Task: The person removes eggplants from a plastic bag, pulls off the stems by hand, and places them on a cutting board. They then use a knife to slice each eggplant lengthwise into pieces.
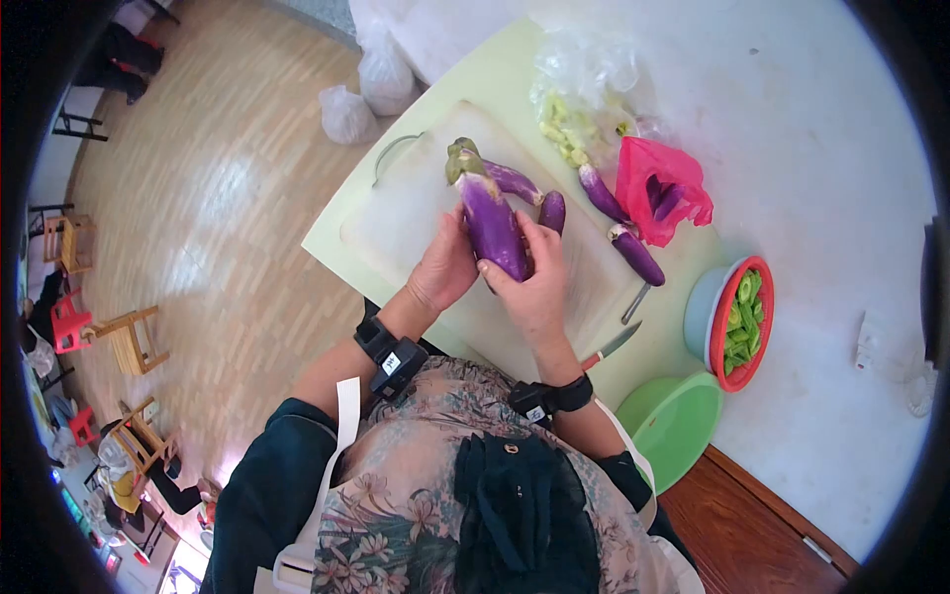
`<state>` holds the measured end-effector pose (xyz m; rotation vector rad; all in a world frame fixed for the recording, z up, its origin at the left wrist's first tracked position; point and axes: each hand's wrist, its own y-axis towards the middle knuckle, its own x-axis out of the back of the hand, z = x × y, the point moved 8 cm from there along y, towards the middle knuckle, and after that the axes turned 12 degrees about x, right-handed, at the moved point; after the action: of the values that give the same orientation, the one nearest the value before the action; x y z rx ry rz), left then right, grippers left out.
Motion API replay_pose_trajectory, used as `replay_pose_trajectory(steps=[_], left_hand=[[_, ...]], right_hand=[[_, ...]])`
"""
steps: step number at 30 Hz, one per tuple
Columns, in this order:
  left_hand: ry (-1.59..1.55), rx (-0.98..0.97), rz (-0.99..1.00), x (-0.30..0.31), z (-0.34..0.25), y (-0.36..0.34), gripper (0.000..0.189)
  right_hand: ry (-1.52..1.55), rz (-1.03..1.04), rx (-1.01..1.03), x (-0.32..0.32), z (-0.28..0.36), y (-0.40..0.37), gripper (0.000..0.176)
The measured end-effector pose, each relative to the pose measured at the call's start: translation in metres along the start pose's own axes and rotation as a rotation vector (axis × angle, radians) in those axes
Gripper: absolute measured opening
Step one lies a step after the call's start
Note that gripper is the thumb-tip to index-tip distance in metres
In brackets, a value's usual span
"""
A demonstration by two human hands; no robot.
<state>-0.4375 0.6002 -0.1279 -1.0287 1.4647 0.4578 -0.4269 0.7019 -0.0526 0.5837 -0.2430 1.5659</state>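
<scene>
Both hands are wrapped around one big purple eggplant (pixel 492 223) and hold it just above the white cutting board (pixel 406 213). The left hand (pixel 445 265) grips it from the left side with the fingers curled under it. The right hand (pixel 534 282) grips it from the right side, with the thumb on the purple skin. The eggplant's green top points away from the person. A black band (pixel 391 358) sits on each wrist. Two smaller eggplants (pixel 529 193) lie on the board, just behind the one that is held. Two more eggplants (pixel 618 223) lie at the right edge of the board, next to a pink bag (pixel 683 183) with something purple inside it. A knife (pixel 614 344) lies on the green counter (pixel 500 74), close to the right wrist. A red bowl (pixel 762 332) with cut green pieces in it stands to the right, and a green bowl (pixel 673 421) stands just in front of it, near the counter's edge. More light green pieces (pixel 566 129) lie in clear plastic behind the board. Two tied white bags (pixel 361 94) sit on the wooden floor.
</scene>
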Motion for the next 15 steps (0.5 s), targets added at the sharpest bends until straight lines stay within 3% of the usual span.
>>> replay_pose_trajectory(steps=[1,5,7,9,11,15], left_hand=[[0.038,-0.009,0.012,0.005,0.005,0.002,0.054],[0.104,0.081,-0.076,0.018,0.018,0.009,0.051],[0.012,0.194,-0.07,0.01,0.021,0.006,0.043],[0.073,0.195,-0.025,0.011,0.018,0.008,0.047],[0.105,0.148,-0.065,0.003,0.013,0.005,0.054],[0.235,0.177,-0.042,0.001,0.009,0.005,0.074]], right_hand=[[-0.153,0.007,0.056,-0.002,0.006,-0.001,0.068],[-0.144,0.036,0.154,-0.003,0.015,0.0,0.062],[0.062,0.169,0.124,-0.003,0.006,0.0,0.051],[0.292,0.181,0.034,0.011,-0.005,0.002,0.04],[0.192,0.018,0.019,0.052,-0.022,0.011,0.024],[-0.004,-0.487,-0.04,0.155,-0.1,0.014,0.014]])
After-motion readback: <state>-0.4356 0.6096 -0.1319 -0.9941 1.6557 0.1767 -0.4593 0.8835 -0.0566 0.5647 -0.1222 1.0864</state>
